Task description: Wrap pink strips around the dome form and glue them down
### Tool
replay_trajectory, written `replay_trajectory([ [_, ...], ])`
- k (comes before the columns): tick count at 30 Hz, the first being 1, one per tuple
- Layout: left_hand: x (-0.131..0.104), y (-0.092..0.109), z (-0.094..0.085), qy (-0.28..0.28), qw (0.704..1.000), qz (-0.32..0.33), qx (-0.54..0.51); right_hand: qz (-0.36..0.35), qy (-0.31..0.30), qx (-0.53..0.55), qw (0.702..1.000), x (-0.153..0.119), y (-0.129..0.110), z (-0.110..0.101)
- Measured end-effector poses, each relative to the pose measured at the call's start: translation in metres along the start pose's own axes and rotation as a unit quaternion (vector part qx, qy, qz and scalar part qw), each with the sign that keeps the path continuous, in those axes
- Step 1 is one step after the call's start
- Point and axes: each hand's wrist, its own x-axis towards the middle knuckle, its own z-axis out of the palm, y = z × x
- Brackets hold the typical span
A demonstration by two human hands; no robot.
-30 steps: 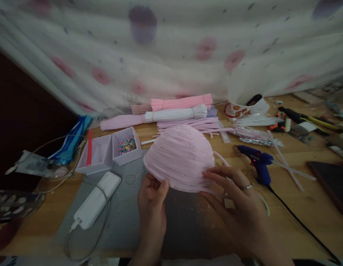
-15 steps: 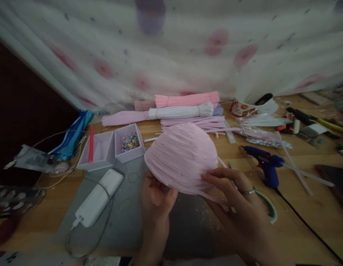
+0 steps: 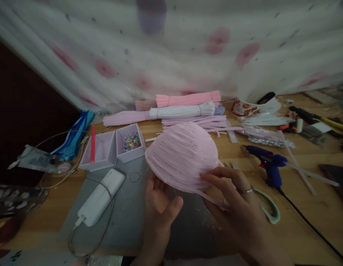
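A pale pink dome (image 3: pixel 184 157), built from rows of pipe cleaners laid side by side, is held above the grey mat with its rounded side up. My right hand (image 3: pixel 232 199), with a ring on one finger, grips its lower right rim; the index fingertip presses on the outside. A loose pink pipe cleaner (image 3: pixel 211 198) runs from the rim into those fingers. My left hand (image 3: pixel 162 203) is under the left part of the rim, its fingers loosely curled and the thumb spread away from the dome. The dome hides its inside and some fingertips.
A blue glue gun (image 3: pixel 267 160) with a lit red light lies right, near green-handled scissors (image 3: pixel 271 212). Left are a white power bank (image 3: pixel 102 197) with a cable and a box of beads (image 3: pixel 131 151). Bundled pipe cleaners (image 3: pixel 185 110) lie behind, beside a paper tub (image 3: pixel 245 107).
My left thumb has come off the dome's rim and moved away to the right. The dome has hardly moved, and my right hand keeps its grip.
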Motion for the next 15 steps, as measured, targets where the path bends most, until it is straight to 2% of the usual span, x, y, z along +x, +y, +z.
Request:
replay_trajectory([
  [3, -0.002, 0.002, -0.015, -0.023, 0.998, -0.043, 0.036, -0.002, 0.011, 0.0, 1.0, 0.001, -0.001, 0.002],
  [5, -0.003, 0.001, -0.026, 0.006, 0.996, -0.063, 0.067, 0.001, 0.016, 0.003, 1.0, 0.002, -0.001, 0.003],
  [7, -0.003, 0.0, -0.038, 0.036, 0.994, -0.052, 0.086, 0.007, 0.018, 0.003, 1.0, 0.002, -0.001, 0.003],
  [9, -0.001, 0.002, -0.048, 0.036, 0.995, -0.022, 0.086, 0.008, 0.019, 0.0, 1.0, 0.002, -0.002, 0.002],
  [11, 0.002, 0.006, -0.054, 0.032, 0.995, 0.035, 0.084, 0.008, 0.013, -0.004, 1.0, 0.003, -0.002, 0.001],
  [15, 0.003, 0.023, -0.05, 0.047, 0.979, 0.173, 0.101, 0.014, 0.009, -0.003, 1.0, 0.005, -0.002, 0.0],
])
